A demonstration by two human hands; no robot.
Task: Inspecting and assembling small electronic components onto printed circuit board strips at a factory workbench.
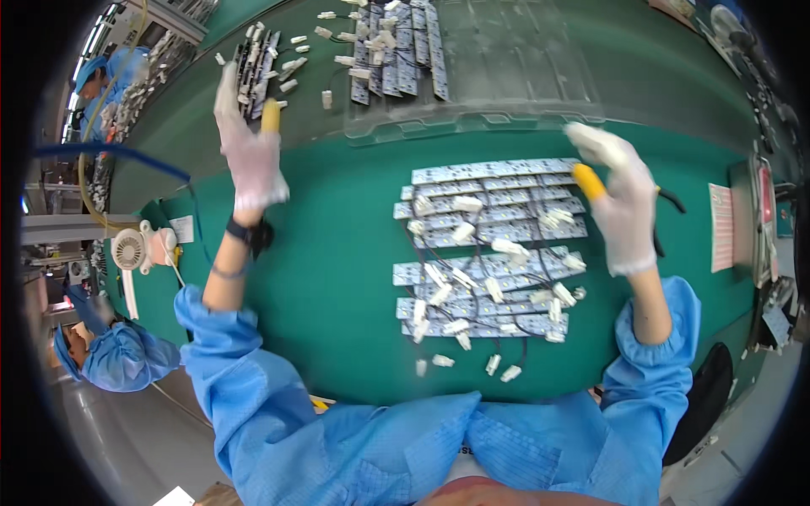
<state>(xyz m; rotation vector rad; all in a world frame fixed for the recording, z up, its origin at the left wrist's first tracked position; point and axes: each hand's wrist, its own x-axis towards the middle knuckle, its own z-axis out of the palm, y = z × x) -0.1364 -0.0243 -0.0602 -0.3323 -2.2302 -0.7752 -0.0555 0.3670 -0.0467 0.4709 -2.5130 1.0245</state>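
My left hand (253,160), in a white glove with a yellow cover on the thumb, reaches forward with fingers stretched and thumb apart. Its fingertips are beside a small bundle of LED strips (257,72) with white connectors; whether they touch cannot be told. My right hand (624,202), gloved the same way, is open at the right ends of the LED strips (489,221) laid in rows on the green mat (329,295). These pale strips carry dark wires and white connectors (467,203), several of which hang over the nearest strip.
Beyond the rows lies a clear plastic tray (515,105), with more LED strips (405,51) at its left. A small fan (131,250) stands at the left edge, near a blue cord (114,149). People in blue work at the left. Dark-handled tools (671,199) lie behind my right hand.
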